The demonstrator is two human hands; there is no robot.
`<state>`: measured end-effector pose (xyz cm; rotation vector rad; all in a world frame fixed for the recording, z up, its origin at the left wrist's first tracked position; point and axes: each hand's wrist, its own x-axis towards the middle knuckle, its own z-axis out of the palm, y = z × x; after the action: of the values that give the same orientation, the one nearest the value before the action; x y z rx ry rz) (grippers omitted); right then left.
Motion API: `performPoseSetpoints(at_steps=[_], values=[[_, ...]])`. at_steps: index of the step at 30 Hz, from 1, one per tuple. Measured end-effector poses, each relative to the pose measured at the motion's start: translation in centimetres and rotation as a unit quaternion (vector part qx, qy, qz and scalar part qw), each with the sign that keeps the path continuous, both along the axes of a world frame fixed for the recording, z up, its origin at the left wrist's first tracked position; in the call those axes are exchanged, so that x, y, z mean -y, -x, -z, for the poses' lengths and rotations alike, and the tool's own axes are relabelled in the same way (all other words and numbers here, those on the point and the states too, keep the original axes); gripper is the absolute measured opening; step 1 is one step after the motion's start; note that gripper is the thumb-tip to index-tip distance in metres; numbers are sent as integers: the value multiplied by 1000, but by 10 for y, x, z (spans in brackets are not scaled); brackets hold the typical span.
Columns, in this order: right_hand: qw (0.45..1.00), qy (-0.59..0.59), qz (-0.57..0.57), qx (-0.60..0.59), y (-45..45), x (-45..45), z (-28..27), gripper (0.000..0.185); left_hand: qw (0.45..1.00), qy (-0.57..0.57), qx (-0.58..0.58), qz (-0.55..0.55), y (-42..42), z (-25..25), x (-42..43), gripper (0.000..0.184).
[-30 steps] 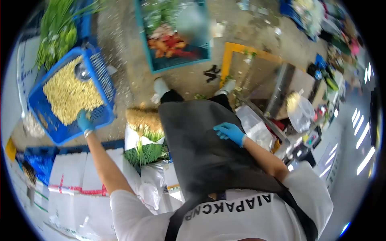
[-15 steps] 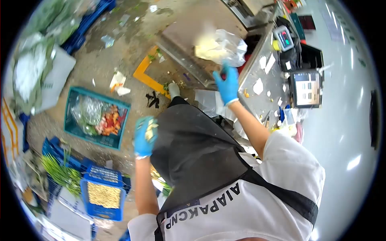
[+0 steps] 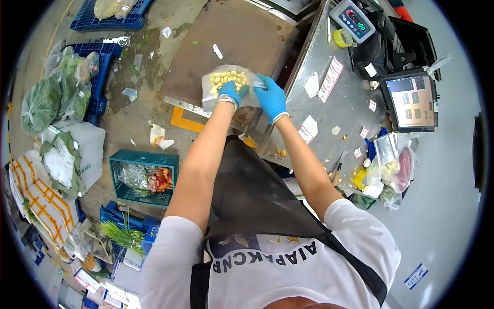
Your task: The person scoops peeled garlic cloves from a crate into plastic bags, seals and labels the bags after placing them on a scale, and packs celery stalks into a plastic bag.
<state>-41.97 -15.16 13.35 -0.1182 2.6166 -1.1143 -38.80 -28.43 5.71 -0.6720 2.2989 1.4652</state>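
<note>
A clear plastic bag [image 3: 208, 92] of pale peeled garlic cloves [image 3: 226, 78] lies on a brown metal platform [image 3: 190, 67]. My left hand [image 3: 232, 95], in a blue glove, is at the near side of the cloves with its fingers bent. Whatever sits under those fingertips is hidden. At the bag's right side, my gloved right hand [image 3: 271, 98] pinches the plastic between thumb and fingers.
To the right, a steel counter [image 3: 293, 110] carries labels, a scale display [image 3: 352, 21] and a touchscreen [image 3: 409, 102]. A knife [image 3: 338, 167] lies near its front. On the floor at left stands a green crate [image 3: 144, 200] with wrapped produce.
My left hand, which held garlic cloves low at the left, has moved up to the bag. My right hand now grips the bag. The camera view has shifted too.
</note>
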Motion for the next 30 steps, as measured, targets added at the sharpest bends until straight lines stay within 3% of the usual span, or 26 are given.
performPoseSetpoints(at_steps=[2, 3, 5, 8, 9, 12, 13, 15, 17, 22, 26, 27, 30], values=[[998, 56, 2, 19, 8, -10, 0, 39, 934, -277, 31, -223, 4, 26, -6, 36], [996, 84, 9, 18, 13, -16, 5, 39, 855, -401, 43, -327, 2, 49, -7, 32], [995, 89, 14, 33, 23, -25, 3, 41, 611, -608, 56, -504, 0, 62, -6, 24], [996, 88, -19, 25, 29, -31, -4, 46, 679, -589, 26, -436, -12, 33, -6, 13], [998, 34, -59, 13, 29, -34, -11, 55, 643, -629, 32, -436, -16, 44, -5, 5], [997, 28, -67, -23, 17, -47, -15, 74, 655, -638, 24, -404, -20, 38, 2, 9], [998, 30, -59, -4, 11, -51, -34, 73, 647, -615, 60, -447, -17, 15, 3, 15], [998, 26, -49, 29, -1, -61, -70, 70, 620, -631, 68, -462, -18, 25, 10, 21], [998, 27, -33, 40, -19, -72, -87, 68, 637, -614, 67, -462, -18, 25, 13, 18], [996, 24, -23, 89, -54, -93, -80, 65, 643, -609, 81, -458, -13, 12, 19, 16], [995, 39, -29, 89, -68, -81, -84, 62, 637, -617, 36, -461, -8, 57, 17, 25], [995, 50, -29, 83, -72, -76, -88, 61, 635, -633, 40, -440, -4, 20, 15, 38], [995, 61, -30, 68, -77, -66, -96, 61, 631, -691, 74, -344, -5, -13, 24, 46]])
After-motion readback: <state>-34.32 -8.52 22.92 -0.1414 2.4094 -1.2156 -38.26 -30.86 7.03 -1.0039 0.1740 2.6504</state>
